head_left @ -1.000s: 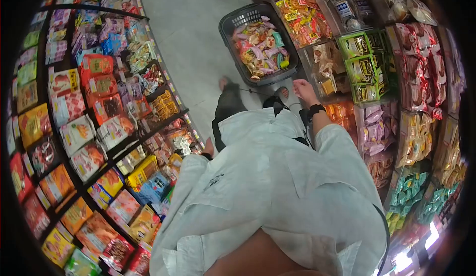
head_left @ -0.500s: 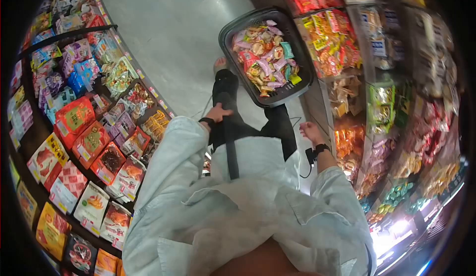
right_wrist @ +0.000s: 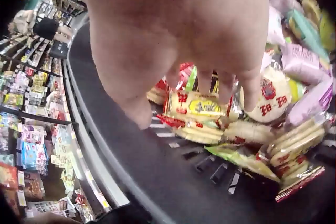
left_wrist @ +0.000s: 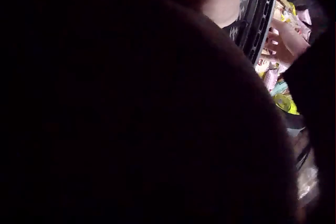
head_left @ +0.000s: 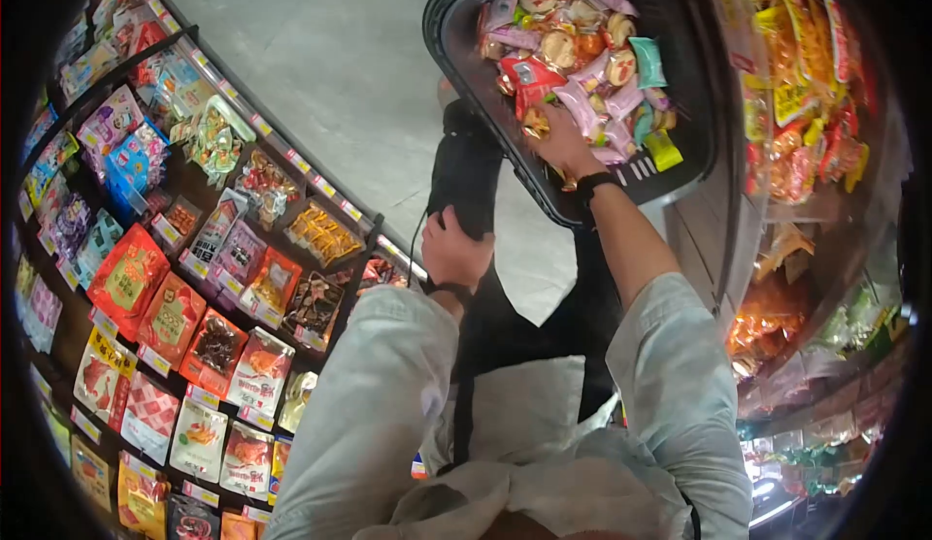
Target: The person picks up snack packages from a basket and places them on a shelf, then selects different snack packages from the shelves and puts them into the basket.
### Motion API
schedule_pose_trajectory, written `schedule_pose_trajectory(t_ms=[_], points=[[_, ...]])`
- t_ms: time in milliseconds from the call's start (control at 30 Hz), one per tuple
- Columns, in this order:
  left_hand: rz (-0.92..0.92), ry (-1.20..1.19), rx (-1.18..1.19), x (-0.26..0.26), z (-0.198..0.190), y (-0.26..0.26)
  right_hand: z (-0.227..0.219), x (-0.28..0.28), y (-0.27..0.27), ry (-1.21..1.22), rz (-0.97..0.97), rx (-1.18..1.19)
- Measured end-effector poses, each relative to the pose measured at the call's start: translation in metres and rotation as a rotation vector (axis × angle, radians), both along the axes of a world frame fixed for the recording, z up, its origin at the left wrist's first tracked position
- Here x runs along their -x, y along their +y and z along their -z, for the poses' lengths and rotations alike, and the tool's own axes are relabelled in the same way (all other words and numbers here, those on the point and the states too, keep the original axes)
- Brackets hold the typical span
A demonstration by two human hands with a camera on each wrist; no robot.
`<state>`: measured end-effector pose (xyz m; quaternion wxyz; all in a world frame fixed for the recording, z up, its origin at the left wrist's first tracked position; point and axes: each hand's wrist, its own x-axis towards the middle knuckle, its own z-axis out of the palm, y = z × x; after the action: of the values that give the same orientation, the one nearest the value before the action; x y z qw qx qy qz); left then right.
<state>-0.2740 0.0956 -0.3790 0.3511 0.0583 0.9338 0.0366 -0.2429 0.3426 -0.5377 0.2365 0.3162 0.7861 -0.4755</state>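
Small wrapped snacks fill a black basket (head_left: 701, 103) in front of me, among them pink packs (head_left: 581, 108), a red pack (head_left: 532, 76) and a teal pack (head_left: 648, 62). My right hand (head_left: 568, 144) reaches down inside the near end of the basket. In the right wrist view its fingers point down onto wrapped rice crackers (right_wrist: 197, 106), thumb spread apart, fingertips partly hidden between packs. My left hand (head_left: 454, 249) lies at my black trouser leg (head_left: 466, 171) with relaxed fingers and nothing in it. Darkness covers most of the left wrist view.
Shelves on the left hold rows of bagged snacks, including a red bag (head_left: 131, 273), behind a rail with price tags (head_left: 296, 162). Clear-fronted bins with yellow and red packs (head_left: 801, 84) stand close by the basket's right side. Grey floor (head_left: 311, 35) runs between.
The basket appears nearer and larger as the view lowers. My right hand has gone from beside the basket down into its snacks. My left hand stays by the leg.
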Motion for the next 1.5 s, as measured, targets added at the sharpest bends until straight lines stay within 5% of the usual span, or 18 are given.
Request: schedule_pose_trajectory(t_ms=[233, 467, 800, 1067, 1200, 1333, 1500], points=[[0.022, 0.043, 0.03, 0.0, 0.004, -0.001, 0.01, -0.012, -0.025, -0.032, 0.105, -0.173], [0.037, 0.023, 0.054, -0.002, 0.003, 0.001, 0.013, -0.039, -0.019, -0.037, -0.126, -0.175], [0.069, 0.049, 0.06, -0.005, 0.003, 0.011, 0.012, -0.069, -0.028, -0.211, -0.089, -0.222], [0.137, 0.085, 0.052, -0.016, 0.006, 0.018, -0.033, -0.122, 0.039, 0.251, 0.143, -0.099], [0.161, 0.101, 0.046, -0.019, 0.008, 0.018, -0.068, -0.139, 0.082, 0.034, 0.285, 0.227], [0.175, 0.119, 0.053, -0.022, 0.01, 0.019, -0.086, -0.161, 0.094, -0.17, -0.035, 0.419], [0.184, 0.155, 0.032, -0.024, 0.013, 0.021, -0.031, -0.197, 0.054, -0.044, -0.152, 0.362]])
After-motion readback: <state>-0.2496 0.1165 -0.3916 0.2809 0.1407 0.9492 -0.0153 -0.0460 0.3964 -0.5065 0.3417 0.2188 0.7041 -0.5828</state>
